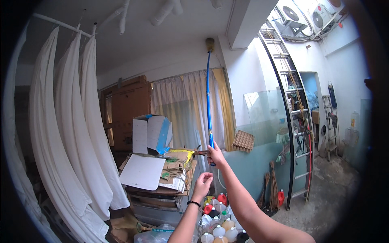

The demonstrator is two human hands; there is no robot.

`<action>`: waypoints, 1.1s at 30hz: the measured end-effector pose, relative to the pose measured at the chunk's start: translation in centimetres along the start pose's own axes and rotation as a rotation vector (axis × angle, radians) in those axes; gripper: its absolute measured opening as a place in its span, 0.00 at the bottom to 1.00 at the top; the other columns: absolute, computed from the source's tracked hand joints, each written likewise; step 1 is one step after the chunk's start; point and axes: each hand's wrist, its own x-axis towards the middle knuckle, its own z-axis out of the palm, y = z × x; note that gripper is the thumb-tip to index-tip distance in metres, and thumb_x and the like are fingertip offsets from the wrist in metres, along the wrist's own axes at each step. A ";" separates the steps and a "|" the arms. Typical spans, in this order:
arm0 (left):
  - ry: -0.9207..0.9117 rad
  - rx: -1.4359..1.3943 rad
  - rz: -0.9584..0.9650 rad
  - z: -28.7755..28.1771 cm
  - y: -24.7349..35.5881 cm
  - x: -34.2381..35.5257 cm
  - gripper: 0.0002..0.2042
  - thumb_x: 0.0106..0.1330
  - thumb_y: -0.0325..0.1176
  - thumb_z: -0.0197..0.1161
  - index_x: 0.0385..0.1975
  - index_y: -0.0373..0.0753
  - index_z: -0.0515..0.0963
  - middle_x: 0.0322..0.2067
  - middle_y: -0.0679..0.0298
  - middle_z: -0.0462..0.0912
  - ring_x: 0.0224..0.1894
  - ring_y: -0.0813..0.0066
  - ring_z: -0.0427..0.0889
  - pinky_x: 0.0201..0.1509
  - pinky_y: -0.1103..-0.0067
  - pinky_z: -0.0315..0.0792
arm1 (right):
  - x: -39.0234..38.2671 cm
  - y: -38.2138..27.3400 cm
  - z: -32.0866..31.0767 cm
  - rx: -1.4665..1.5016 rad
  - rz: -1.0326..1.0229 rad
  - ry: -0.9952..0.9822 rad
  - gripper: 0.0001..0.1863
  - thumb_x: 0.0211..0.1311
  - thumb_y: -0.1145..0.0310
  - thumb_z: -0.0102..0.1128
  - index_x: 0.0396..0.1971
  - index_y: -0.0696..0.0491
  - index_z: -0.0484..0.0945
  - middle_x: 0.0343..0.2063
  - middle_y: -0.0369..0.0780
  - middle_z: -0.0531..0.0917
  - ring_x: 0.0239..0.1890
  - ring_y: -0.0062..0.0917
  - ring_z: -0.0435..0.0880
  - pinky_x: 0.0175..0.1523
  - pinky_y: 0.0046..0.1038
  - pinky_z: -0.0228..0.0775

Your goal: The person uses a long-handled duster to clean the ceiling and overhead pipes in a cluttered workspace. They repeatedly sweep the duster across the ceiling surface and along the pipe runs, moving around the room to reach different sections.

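My right hand [216, 156] is wrapped round the lower end of a long blue duster pole [208, 101]. The pole rises nearly upright, bowing slightly. At its top, a bushy brownish duster head [210, 44] meets the wall just under the ceiling. Below the pole's end, my left hand [202, 184] is raised with its fingers loosely bent and apart from the pole; nothing shows in it. A dark beaded bracelet [194, 203] circles the left wrist. Behind the pole hang pale curtains with a yellow edge [221, 93].
White drapes [73, 133] hang at left. Flattened cardboard and an opened box [152, 133] are piled beside my hands. Several filled jugs [219, 231] crowd the floor below. A tall ladder [298, 109], brooms [273, 186], egg trays [243, 141] and glass panes [263, 117] stand right.
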 end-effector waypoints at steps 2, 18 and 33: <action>0.008 -0.013 0.012 -0.3 -0.3 0.1 0.09 0.69 0.29 0.61 0.45 0.34 0.78 0.41 0.63 0.84 0.43 0.77 0.81 0.52 0.79 0.74 | -0.3 0.3 0.2 0.009 -0.007 -0.042 0.28 0.76 0.62 0.49 0.71 0.32 0.54 0.14 0.29 0.60 0.10 0.16 0.59 0.14 0.26 0.56; 0.028 0.105 0.103 -1.3 0.3 0.2 0.10 0.69 0.31 0.62 0.45 0.33 0.78 0.42 0.61 0.84 0.45 0.73 0.82 0.54 0.76 0.74 | -0.7 3.4 1.7 0.021 0.065 0.001 0.28 0.74 0.67 0.51 0.70 0.35 0.56 0.14 0.28 0.60 0.12 0.15 0.58 0.15 0.23 0.52; 0.268 -0.036 -0.177 -2.9 1.3 3.4 0.20 0.70 0.39 0.59 0.54 0.31 0.69 0.47 0.55 0.78 0.48 0.67 0.80 0.52 0.72 0.75 | -0.3 5.0 4.6 -0.159 -0.037 0.010 0.27 0.72 0.69 0.52 0.69 0.44 0.60 0.19 0.30 0.65 0.18 0.15 0.64 0.22 0.23 0.60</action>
